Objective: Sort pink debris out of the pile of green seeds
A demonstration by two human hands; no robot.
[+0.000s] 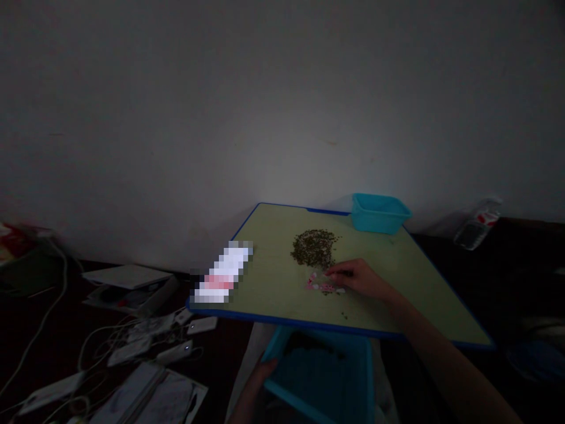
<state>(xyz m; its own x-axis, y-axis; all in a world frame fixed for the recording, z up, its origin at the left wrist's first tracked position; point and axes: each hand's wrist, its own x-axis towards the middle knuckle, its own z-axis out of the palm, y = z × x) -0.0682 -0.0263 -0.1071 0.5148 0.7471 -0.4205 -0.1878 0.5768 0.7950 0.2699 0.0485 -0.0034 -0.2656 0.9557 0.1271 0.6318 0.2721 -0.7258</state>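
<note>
My right hand (359,278) reaches over the low folding table, its fingers pinched together. Its fingertips are at the upper edge of what looks like a small clear plastic bag with pink print (326,287); whether they grip it or some small bits I cannot make out. Just beyond the fingers lies a spread pile of small brown-green grains or seeds (313,247). Below the table's near edge, my left hand (261,377) is closed on the left rim of a blue plastic basin (371,377). Dark material shows at the far end inside the basin.
The pale tabletop (273,294) has a blue edge. A second blue basin (379,215) stands at its far right corner. A lit, blurred-out screen (223,274) lies at the left edge. Left are cables, chargers (174,352) and a box (132,288); a plastic bottle (479,224) is at right.
</note>
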